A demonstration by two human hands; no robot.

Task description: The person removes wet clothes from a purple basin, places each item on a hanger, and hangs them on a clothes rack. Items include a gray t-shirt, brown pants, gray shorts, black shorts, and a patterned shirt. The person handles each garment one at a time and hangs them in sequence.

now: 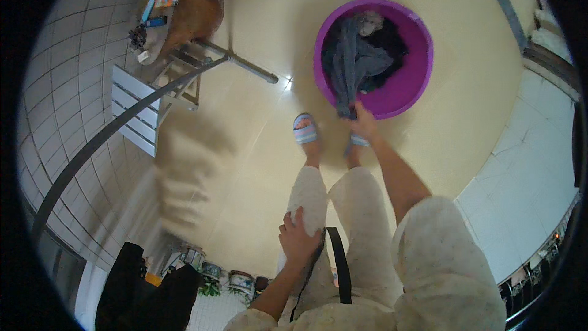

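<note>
A round purple plastic tub (404,94) stands on the floor in front of my feet. Inside it lie a grey-blue garment (351,57), dark clothing (395,39) and a pale bunched piece of cloth (369,23). My right hand (362,122) grips one end of the grey-blue garment at the tub's near rim, and the rest of the garment stays in the tub. My left hand (298,241) rests on my left knee over the light trousers (308,193), fingers spread and holding nothing.
A metal pole rack (252,70) reaches over the floor at left, beside a slatted folding chair (135,110). Bottles and tubes (156,21) stand on a ledge by the tiled wall. Dark garments (147,285) hang at lower left, near potted plants (210,286).
</note>
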